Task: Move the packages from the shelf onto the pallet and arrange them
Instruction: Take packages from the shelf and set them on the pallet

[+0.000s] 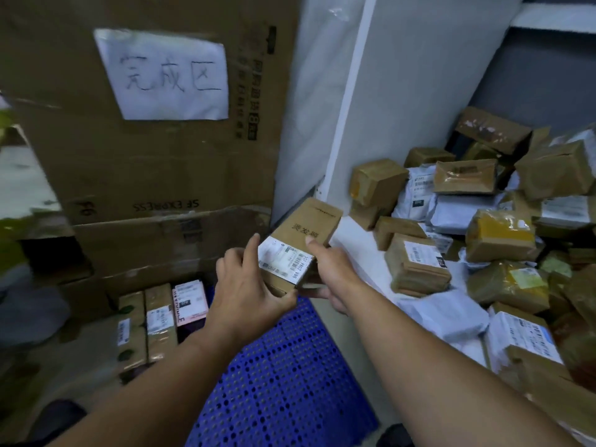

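Small brown box held in two hands above the blue pallet, just off the shelf edge.

One box: the left hand and right hand both grip its labelled near end, fingers curled round it. Held at one end only, it could tip or slip free on the way down and knock the row askew. At the pallet's far left corner stand three packages: two brown and one pink. The shelf's heap is too jumbled to count.
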